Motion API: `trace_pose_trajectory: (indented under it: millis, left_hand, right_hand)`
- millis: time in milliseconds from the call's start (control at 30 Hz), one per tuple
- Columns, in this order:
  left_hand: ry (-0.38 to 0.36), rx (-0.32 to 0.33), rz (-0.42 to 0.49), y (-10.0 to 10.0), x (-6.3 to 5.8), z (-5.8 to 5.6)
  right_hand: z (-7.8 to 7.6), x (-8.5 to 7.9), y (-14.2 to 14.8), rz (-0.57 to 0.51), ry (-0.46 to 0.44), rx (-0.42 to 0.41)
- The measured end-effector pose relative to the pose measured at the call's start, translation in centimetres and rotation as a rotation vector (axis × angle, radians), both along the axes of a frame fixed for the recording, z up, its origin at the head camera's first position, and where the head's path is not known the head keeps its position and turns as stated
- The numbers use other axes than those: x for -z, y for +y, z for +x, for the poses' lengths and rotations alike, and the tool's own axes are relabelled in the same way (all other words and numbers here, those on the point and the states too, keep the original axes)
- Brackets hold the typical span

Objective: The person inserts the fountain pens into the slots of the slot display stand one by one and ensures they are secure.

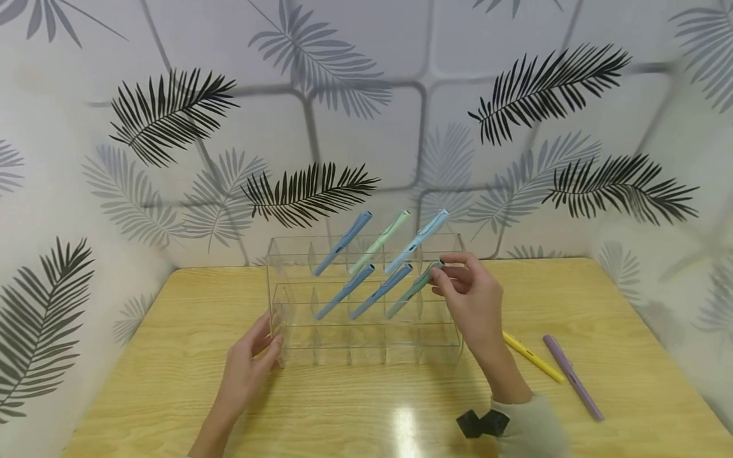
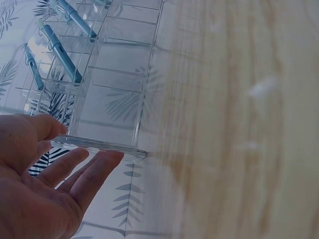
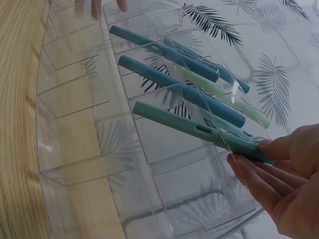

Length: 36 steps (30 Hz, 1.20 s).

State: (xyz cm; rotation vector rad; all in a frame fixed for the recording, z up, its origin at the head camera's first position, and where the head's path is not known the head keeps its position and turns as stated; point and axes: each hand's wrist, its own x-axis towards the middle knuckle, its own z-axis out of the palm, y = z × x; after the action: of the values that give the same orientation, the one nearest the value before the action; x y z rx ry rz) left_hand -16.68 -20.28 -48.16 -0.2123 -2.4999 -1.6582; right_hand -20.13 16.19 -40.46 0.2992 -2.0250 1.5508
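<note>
A clear plastic pen rack (image 1: 366, 353) with tiered compartments stands on the table. My right hand (image 1: 473, 299) pinches the capped end of a muted green pen (image 3: 174, 120) between thumb and fingers; the pen slants, its lower end in the middle tier. To its left in that tier lean two blue pens (image 1: 345, 292). The upper tier holds a blue pen (image 1: 342, 243), a pale green pen (image 1: 380, 242) and a light blue pen (image 1: 417, 242). My left hand (image 1: 250, 362) holds the rack's left end, thumb and fingers about its side wall (image 2: 99, 144).
On the table (image 1: 172, 381), right of the rack, lie a yellow pen (image 1: 534, 358) and a purple pen (image 1: 572, 377). A leaf-patterned wall (image 1: 366, 146) rises behind the table. The rack's lowest tier runs along its front, with thin dividers.
</note>
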Motion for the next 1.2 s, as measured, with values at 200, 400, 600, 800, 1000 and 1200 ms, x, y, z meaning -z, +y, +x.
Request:
trace_pose_trajectory:
  millis: [200, 400, 600, 800, 1000, 1200]
  left_hand:
    - [-0.006, 0.000, 0.002, 0.1, 0.0, 0.1]
    - [0.010, 0.001, 0.005, 0.0, 0.0, 0.0]
    - [0.029, -0.010, -0.002, 0.1, -0.1, 0.1]
    - [0.037, -0.002, 0.008, 0.1, -0.1, 0.1]
    - [0.023, -0.008, 0.014, 0.1, -0.1, 0.1]
    - [0.014, -0.016, 0.005, 0.1, -0.2, 0.1]
  right_hand:
    - [0.2, 0.1, 0.0, 0.120, 0.019, 0.071]
    - [0.5, -0.2, 0.1, 0.202, 0.003, 0.105]
    - [0.7, -0.5, 0.2, 0.272, -0.017, 0.113]
    - [1.1, -1.1, 0.5, 0.333, -0.054, 0.143]
    - [1.8, -2.2, 1.5, 0.332, -0.089, 0.129]
    - [2.7, -2.9, 3.7, 0.263, -0.083, 0.092]
